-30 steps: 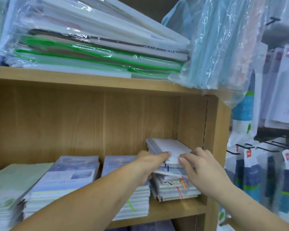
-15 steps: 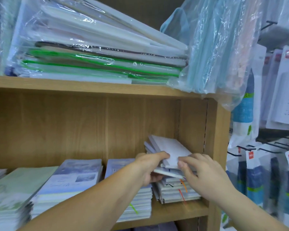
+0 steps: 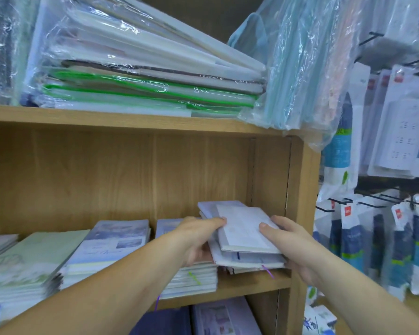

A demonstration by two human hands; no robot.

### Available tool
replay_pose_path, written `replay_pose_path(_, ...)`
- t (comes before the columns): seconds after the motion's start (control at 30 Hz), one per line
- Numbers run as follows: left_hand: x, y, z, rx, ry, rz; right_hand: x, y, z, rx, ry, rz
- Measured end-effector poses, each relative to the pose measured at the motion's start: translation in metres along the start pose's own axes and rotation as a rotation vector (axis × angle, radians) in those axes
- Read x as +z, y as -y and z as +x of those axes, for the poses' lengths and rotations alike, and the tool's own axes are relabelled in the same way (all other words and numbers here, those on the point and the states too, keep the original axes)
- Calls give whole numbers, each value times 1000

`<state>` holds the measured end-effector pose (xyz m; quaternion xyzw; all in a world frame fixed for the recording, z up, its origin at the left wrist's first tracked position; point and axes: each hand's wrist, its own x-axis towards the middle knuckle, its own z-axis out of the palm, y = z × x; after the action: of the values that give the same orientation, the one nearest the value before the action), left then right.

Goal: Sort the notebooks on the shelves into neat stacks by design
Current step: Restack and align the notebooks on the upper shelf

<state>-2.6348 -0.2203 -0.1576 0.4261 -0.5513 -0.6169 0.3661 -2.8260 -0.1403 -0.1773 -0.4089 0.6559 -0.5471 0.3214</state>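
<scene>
Notebooks [image 3: 111,243] lie in stacks along the wooden shelf [image 3: 252,281]. A green stack [image 3: 34,257] is far left, with blue ones beside it. At the right end, close to the side wall, is a small pile [image 3: 244,233]. The left hand [image 3: 198,238] grips its left edge, thumb on top and fingers curled under. The right hand [image 3: 293,247] grips the right edge the same way. Further right, packs [image 3: 397,238] hang on hooks.
</scene>
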Motion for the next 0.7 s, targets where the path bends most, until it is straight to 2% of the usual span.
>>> replay_pose_path(0.1,1,3,-1,-30,50,-40,-2,-4,-4,-40,-42,-47)
replay_pose_path(0.37,-44,24,-57,45,111,-176,4,16,-72,-93,114,120)
replay_pose_path(0.47,-70,25,-91,135,117,-164,23,34,-99,-161,169,159)
replay_pose_path(0.6,-125,20,-128,305,20,-69,66,48,-121,-194,418,139)
replay_pose_path(0.7,-177,19,-156,414,-39,50,113,50,-132,-302,478,102)
